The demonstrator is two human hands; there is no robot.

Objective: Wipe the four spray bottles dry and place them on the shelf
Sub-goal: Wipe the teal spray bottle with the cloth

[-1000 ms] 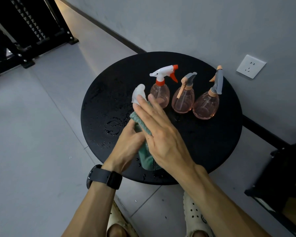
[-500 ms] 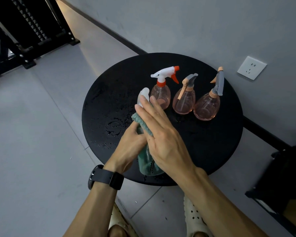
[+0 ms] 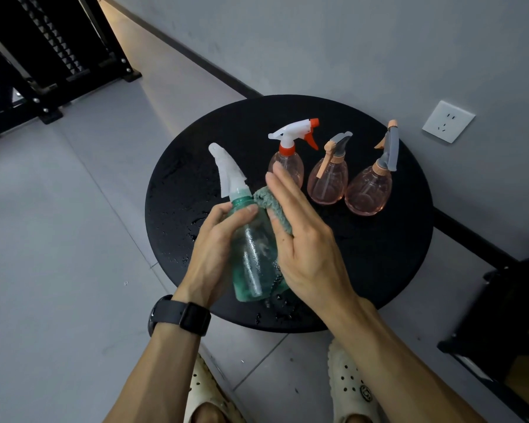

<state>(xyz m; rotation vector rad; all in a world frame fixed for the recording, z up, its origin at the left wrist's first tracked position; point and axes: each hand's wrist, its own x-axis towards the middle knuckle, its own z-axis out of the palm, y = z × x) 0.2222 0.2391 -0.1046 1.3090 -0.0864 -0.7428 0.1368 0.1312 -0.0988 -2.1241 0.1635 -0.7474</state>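
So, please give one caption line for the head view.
Left hand holds green spray bottle; right hand presses cloth against it.

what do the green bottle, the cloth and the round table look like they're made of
Green bottle: likely clear tinted plastic, glossy; you see through it, and droplets bead on it. Cloth: soft, fuzzy fabric, maybe microfibre, matte with a napped folded edge. Round table: hard black matte top, material unclear; water sits on it in drops.

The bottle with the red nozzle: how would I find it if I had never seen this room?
Look for the round black table set against the grey wall. Three pinkish clear bottles stand in a row along its far side; take the leftmost one, the bottle with the red nozzle, just beyond the fingertips of the right hand. Only it has a white trigger head with a red tip and collar; its two neighbours have grey and peach heads.
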